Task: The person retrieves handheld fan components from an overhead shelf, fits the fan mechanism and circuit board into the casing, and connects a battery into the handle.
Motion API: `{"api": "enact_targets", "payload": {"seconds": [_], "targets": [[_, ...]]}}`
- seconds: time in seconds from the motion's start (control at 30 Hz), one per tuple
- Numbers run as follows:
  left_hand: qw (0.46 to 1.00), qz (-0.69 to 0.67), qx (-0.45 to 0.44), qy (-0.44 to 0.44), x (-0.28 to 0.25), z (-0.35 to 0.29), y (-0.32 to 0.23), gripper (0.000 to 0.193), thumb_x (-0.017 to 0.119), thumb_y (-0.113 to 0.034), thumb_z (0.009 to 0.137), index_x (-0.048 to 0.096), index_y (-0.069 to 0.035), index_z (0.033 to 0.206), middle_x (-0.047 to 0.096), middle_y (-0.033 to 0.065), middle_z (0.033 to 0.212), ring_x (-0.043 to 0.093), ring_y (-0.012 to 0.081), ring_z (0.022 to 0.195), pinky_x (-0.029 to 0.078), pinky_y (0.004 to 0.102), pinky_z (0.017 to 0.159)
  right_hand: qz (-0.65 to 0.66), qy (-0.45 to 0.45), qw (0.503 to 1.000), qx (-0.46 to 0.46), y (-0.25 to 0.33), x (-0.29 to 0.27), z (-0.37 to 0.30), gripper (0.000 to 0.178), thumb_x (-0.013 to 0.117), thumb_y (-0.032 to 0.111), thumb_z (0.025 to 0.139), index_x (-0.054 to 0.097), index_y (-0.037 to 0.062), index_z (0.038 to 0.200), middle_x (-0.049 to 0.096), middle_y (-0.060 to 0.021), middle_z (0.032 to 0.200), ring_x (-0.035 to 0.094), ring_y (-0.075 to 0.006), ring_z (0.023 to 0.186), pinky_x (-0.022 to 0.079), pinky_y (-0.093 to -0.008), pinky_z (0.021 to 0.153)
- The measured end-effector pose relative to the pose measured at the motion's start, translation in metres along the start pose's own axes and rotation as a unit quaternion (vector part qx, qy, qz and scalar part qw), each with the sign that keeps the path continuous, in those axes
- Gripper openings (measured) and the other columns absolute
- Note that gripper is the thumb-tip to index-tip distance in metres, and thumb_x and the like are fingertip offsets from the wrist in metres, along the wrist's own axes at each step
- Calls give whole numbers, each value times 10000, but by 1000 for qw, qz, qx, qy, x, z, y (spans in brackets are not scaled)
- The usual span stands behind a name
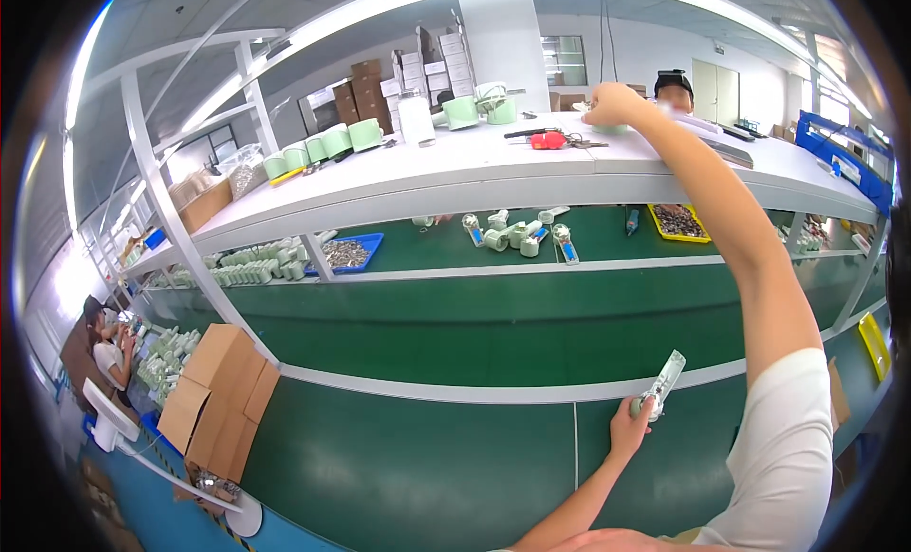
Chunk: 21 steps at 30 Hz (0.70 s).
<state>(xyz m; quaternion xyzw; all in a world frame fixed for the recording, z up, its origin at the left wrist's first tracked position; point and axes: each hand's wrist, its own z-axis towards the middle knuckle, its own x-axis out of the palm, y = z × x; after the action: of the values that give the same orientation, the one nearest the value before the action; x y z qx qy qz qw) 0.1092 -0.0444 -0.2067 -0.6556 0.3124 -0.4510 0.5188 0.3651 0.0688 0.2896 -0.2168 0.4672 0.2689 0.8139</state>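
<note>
Low over the green work surface, my left hand closes around the rounded end of a pale green and whitish appliance housing. Its long flat handle part points up and away to the right. My right arm stretches up to the white shelf, where my right hand bends downward with curled fingers. Just under that hand shows a pale green rounded piece; what the fingertips hold is hidden. A red object with dark tools lies left of it.
Several pale green cylinders and a white canister stand on the shelf. Below are a blue parts tray, a yellow tray and loose housings. Cardboard boxes stand left. Another person is behind the shelf.
</note>
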Motion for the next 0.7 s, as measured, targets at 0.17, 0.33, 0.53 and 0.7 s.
{"api": "enact_targets", "payload": {"seconds": [0.17, 0.33, 0.53, 0.7], "targets": [[999, 23, 42, 1, 3, -1, -2, 494, 708, -420, 914, 629, 14, 1136, 701, 101, 860, 651, 126, 620, 534, 261, 524, 31, -14, 999, 24, 22, -46, -92, 572, 742, 437, 697, 714, 49, 1116, 716, -170, 1092, 679, -333, 1023, 533, -386, 913], [993, 90, -39, 59, -30, -10, -20, 517, 673, -460, 927, 642, 17, 1124, 714, 79, 863, 680, 122, 654, 527, 252, 506, 147, -110, 983, -3, 9, -58, -165, 516, 743, 382, 709, 636, 62, 1099, 698, -205, 997, 665, -350, 949, 512, -395, 879], [979, 148, -135, 42, -128, -50, -64, 507, 618, -483, 944, 683, 10, 1044, 723, 98, 848, 702, 156, 622, 506, 255, 463, 345, -232, 909, -9, 14, -68, -263, 329, 753, 211, 748, 588, 56, 987, 645, -158, 950, 616, -241, 938, 467, -348, 895], [967, 194, -153, -64, -222, -106, -101, 479, 608, -457, 946, 696, 6, 1028, 712, 83, 779, 682, 150, 567, 477, 247, 436, 300, -273, 909, -97, 41, -47, -357, 342, 778, 104, 702, 607, 37, 991, 615, -117, 1001, 618, -287, 986, 468, -364, 939]]}}
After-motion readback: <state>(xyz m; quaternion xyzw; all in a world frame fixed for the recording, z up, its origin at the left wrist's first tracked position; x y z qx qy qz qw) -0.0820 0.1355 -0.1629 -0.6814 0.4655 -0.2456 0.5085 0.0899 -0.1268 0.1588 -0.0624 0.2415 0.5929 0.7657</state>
